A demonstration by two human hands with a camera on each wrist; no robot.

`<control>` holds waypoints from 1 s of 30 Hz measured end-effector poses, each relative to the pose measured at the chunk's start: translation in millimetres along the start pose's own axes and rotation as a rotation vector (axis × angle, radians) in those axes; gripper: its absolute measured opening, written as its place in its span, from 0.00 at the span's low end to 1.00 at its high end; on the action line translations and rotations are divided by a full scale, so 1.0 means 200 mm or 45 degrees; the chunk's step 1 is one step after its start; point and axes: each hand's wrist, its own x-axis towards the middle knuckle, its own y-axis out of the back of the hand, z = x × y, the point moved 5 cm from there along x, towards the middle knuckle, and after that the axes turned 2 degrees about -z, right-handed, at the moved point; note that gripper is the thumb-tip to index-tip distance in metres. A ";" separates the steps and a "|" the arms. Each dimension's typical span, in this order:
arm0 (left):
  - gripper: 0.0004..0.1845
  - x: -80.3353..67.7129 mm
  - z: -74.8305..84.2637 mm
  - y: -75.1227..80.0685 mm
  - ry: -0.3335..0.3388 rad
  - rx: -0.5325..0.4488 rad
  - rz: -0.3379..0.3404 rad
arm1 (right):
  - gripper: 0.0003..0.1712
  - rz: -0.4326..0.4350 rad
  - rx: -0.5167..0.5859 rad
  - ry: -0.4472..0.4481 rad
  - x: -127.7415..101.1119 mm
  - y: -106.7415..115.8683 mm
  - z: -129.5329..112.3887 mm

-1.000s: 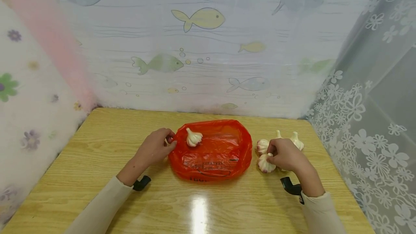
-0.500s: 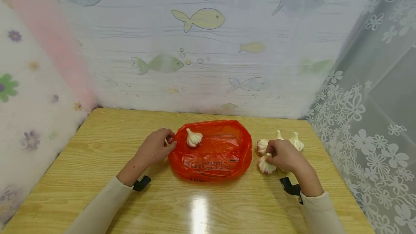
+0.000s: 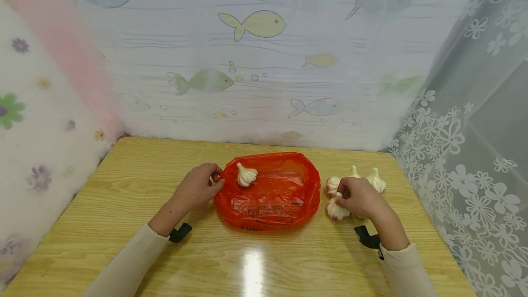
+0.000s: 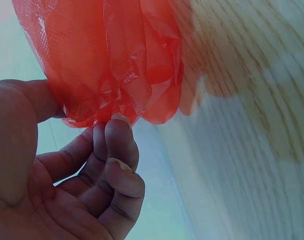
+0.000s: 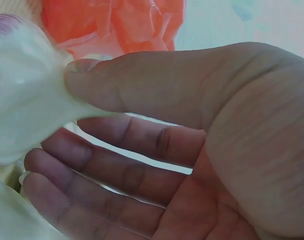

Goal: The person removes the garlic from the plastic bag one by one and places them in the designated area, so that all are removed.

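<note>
A red plastic bag (image 3: 268, 196) lies spread open on the table, with one garlic bulb (image 3: 246, 175) inside near its left end. My left hand (image 3: 197, 186) pinches the bag's left rim; in the left wrist view the thumb and fingers hold the gathered red film (image 4: 101, 65). To the right of the bag, my right hand (image 3: 362, 196) pinches a garlic bulb (image 3: 337, 209) by its neck. The right wrist view shows that bulb (image 5: 21, 95) between thumb and forefinger. Several other bulbs stand around this hand, such as one at the right (image 3: 376, 180), and some are partly hidden by it.
The wooden table (image 3: 136, 173) has a fish-patterned curtain (image 3: 264, 72) behind it. A flowered sheet hangs on the left, and a lace-patterned curtain (image 3: 466, 150) hangs along the right edge. Black wrist camera mounts (image 3: 367, 236) stick out beneath both wrists.
The garlic bulb in my right hand has shifted slightly to the left and tilted a little. My left hand and the bag have stayed in place.
</note>
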 end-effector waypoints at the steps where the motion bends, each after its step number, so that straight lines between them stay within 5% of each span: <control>1: 0.10 0.00 0.00 0.00 0.001 0.001 0.000 | 0.09 0.003 -0.004 -0.001 0.00 0.00 0.00; 16: 0.10 0.00 -0.01 0.00 0.006 -0.002 -0.001 | 0.11 0.089 -0.046 -0.005 -0.01 0.04 -0.06; 30: 0.09 -0.01 0.01 0.01 -0.015 -0.005 0.011 | 0.12 0.303 -0.002 0.100 0.00 0.11 -0.24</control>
